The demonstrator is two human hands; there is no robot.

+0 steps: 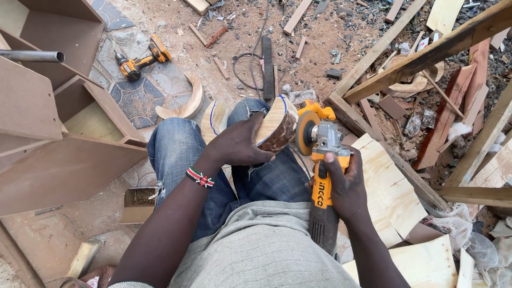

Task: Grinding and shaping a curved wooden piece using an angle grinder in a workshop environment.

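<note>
My left hand [240, 143] grips a curved plywood piece [274, 124] with a blue pencil line along its edge, held over my knees in blue jeans. My right hand [344, 184] is wrapped around the body of an orange and grey angle grinder [322, 160]. The grinder's sanding disc [305, 132] sits right against the dark end of the curved piece. A beaded bracelet [199, 177] circles my left wrist.
A yellow cordless drill [140, 60] lies on the patterned floor beside another curved wood offcut [186, 104]. Brown board cabinet parts [64, 133] stand at the left. Plywood sheets [389, 192] and timber beams [426, 56] lie at the right. A small box of screws [140, 198] rests by my left leg.
</note>
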